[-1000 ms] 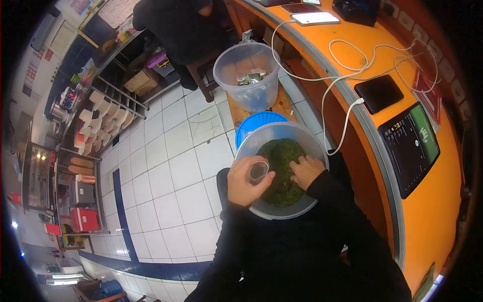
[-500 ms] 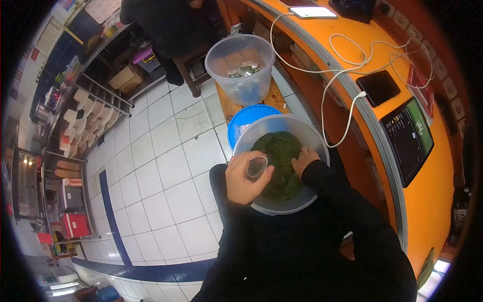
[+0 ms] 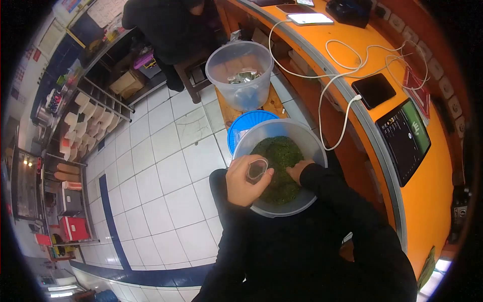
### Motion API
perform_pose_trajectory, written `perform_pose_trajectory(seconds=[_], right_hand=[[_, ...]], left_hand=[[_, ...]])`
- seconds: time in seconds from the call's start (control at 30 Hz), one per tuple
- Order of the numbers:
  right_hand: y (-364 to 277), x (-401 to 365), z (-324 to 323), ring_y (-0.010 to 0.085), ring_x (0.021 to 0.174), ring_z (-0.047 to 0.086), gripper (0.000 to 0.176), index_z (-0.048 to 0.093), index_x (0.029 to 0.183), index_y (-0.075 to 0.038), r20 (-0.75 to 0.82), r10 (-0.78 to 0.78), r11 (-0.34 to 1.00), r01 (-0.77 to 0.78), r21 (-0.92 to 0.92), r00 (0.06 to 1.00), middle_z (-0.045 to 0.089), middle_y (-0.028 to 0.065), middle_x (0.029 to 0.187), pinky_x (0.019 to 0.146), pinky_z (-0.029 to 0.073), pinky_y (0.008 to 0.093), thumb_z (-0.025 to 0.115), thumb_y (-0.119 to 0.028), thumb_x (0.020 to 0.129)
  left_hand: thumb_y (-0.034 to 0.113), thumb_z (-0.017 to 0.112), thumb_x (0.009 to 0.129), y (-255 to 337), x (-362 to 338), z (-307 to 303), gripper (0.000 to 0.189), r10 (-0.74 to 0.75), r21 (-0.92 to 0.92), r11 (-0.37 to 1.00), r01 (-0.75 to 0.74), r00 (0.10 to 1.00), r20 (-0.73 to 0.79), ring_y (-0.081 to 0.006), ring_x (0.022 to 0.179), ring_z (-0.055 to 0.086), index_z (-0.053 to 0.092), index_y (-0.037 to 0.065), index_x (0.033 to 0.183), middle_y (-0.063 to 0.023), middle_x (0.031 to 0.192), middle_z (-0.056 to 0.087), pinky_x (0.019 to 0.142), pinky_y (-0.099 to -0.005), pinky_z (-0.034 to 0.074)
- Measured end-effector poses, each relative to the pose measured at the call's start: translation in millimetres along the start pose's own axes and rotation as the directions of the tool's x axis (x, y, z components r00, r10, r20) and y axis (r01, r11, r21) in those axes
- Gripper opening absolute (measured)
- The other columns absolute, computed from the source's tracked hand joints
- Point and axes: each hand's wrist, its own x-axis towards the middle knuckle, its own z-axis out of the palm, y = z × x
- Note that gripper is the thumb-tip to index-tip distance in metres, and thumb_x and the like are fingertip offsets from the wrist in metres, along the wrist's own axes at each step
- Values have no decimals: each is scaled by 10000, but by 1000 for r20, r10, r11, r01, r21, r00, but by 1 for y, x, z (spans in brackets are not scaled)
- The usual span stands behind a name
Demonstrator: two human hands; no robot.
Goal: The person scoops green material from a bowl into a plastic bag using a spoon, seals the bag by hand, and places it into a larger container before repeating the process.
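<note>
On my lap rests a translucent plastic tub holding a heap of dark green, finely crumbled herb. My left hand, over the tub's near left side, is wrapped around a small clear plastic cup. The cup's round mouth tilts up toward me, and its contents are hard to make out. My right hand reaches into the tub from the right. Its fingers are bunched together against the green herb, with their tips hidden.
Beyond the tub lie a blue lid and another clear bucket with small shiny packets, on a wooden bench. An orange counter on the right carries a tablet, phones and white cables. Another person sits ahead.
My right hand has drawn its spread fingers together in the herb and shifted slightly down and left. My left hand keeps the cup in nearly the same place. The view has shifted slightly.
</note>
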Motion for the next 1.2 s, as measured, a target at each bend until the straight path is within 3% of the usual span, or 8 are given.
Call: perform_pose_trajectory(seconds=[0.1,0.23,0.33,0.4,0.7,0.93,1.13,1.2], right_hand=[[1,-2,0,367,1081,749,275,712,1251,-84,-175,-19,995,36,94,984,772,174,1140,904,586,518,583,-124,1012],[6,-15,-12,371,966,770,199,755,1104,-66,-378,-64,998,67,-4,924,780,182,1019,821,618,476,658,-77,930],[7,-26,-37,355,946,775,145,781,995,-71,-523,43,998,-15,57,851,782,169,971,800,622,455,712,-63,868],[7,-24,-46,341,946,776,111,791,944,-84,-681,135,990,-75,117,719,784,151,964,804,621,450,724,-65,857],[4,9,-32,362,916,765,113,785,956,-70,-494,88,996,-64,65,865,771,154,971,823,617,468,698,-102,893],[3,8,-25,374,962,769,128,803,914,-51,-452,110,993,-76,92,885,783,184,975,835,620,469,684,-94,893],[-7,-2,-24,386,973,769,139,798,928,-36,-425,8,996,31,85,905,781,202,978,849,618,480,667,-72,902],[-10,-10,-31,365,1030,766,153,805,980,-37,-326,0,993,39,115,945,783,192,1030,886,620,468,692,-49,878]], left_hand=[[186,870,800,0,0,1,262,19,-11,1000,-20,1000,-9,-278,896,708,735,67,991,-78,935,750,841,-383,528],[186,871,798,2,0,1,261,30,13,999,-29,999,-17,-277,893,711,735,68,987,-78,937,753,837,-379,529],[187,870,799,3,1,1,257,10,18,1000,-10,1000,-1,-277,895,713,734,72,984,-78,938,755,842,-378,528],[187,868,799,3,1,2,253,-1,24,1000,1,1000,-3,-279,893,713,733,74,980,-81,934,754,841,-382,528],[197,865,800,0,0,2,255,-1,39,999,1,1000,-3,-283,881,708,734,74,981,-75,926,753,836,-390,526],[187,866,797,-1,0,2,250,10,38,999,-10,1000,-4,-284,878,711,735,75,977,-72,920,755,832,-389,528],[187,866,794,-1,0,3,247,13,50,999,-12,1000,-17,-285,881,716,734,79,974,-70,915,756,835,-390,529],[187,867,793,-2,0,2,248,24,53,998,-23,999,-20,-282,880,717,734,79,973,-70,915,757,834,-389,530]])
